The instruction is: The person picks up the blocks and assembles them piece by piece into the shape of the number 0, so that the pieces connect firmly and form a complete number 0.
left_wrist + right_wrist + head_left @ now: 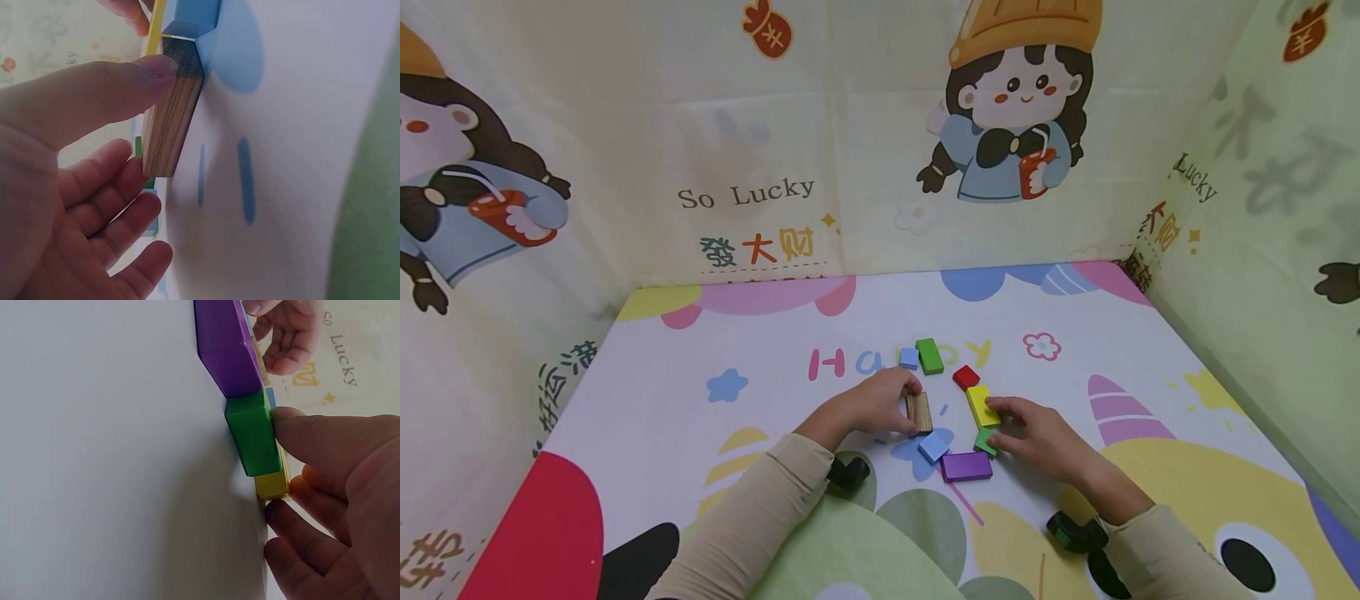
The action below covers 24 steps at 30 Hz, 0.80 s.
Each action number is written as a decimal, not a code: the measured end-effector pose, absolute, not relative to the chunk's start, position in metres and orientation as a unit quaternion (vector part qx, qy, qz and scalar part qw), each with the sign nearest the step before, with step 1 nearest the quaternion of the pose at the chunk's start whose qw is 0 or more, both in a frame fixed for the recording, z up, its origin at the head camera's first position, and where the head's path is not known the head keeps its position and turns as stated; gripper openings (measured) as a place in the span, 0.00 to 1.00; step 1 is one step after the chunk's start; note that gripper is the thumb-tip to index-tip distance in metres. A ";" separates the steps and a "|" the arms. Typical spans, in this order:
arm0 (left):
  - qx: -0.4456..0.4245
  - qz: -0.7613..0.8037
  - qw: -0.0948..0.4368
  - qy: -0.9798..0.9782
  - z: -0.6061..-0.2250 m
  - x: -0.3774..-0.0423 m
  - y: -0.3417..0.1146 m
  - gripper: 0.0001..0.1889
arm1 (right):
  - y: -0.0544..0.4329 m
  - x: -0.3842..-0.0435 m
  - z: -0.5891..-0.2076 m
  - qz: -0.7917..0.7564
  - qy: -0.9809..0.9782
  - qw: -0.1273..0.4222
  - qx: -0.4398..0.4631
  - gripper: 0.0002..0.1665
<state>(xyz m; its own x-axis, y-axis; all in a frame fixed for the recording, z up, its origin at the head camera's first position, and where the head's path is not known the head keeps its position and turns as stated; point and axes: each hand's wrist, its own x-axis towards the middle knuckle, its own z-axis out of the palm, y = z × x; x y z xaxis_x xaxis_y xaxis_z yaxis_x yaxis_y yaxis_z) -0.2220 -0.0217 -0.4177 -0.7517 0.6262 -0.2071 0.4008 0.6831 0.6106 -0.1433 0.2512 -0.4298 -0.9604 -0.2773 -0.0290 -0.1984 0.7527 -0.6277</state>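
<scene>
One wood block [919, 414] sits on the surface [655, 400] beside the blue block [933, 448], pinched by our left fingers [911, 382], while our right fingers [1011, 407], loosely spread, touch yellow block [980, 407] and small green block [984, 442], so uneven pushing could knock purple block [967, 467] askew.

Soft shadows [194, 531] in dim wrist views

purple blk [228, 350] cut off, R wrist cam, L sleeve [752, 525] cut off, head cam
</scene>
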 end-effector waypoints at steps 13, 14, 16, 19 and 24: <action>0.288 0.275 0.205 0.894 -0.417 -0.221 -0.022 0.29 | 0.252 -0.143 -0.430 -0.330 0.932 0.059 -0.134 0.32; 0.288 0.276 0.205 0.894 -0.417 -0.221 -0.022 0.29 | 0.252 -0.143 -0.430 -0.330 0.932 0.059 -0.135 0.32; 0.285 0.276 0.206 0.894 -0.416 -0.221 -0.022 0.30 | 0.252 -0.143 -0.430 -0.330 0.932 0.058 -0.136 0.32; 0.285 0.274 0.204 0.896 -0.416 -0.222 -0.022 0.30 | 0.252 -0.143 -0.430 -0.329 0.933 0.056 -0.137 0.32; 0.282 0.272 0.193 0.900 -0.416 -0.226 -0.023 0.30 | 0.251 -0.143 -0.430 -0.328 0.933 0.056 -0.133 0.32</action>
<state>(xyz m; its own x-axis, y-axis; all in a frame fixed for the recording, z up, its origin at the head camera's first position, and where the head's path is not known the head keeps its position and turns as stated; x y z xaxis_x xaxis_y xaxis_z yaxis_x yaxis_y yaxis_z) -0.2256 -0.0231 -0.4160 -0.7663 0.6129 -0.1929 0.4036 0.6927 0.5977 -0.1427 0.2510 -0.4299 -0.9581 -0.2858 -0.0177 -0.2119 0.7491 -0.6276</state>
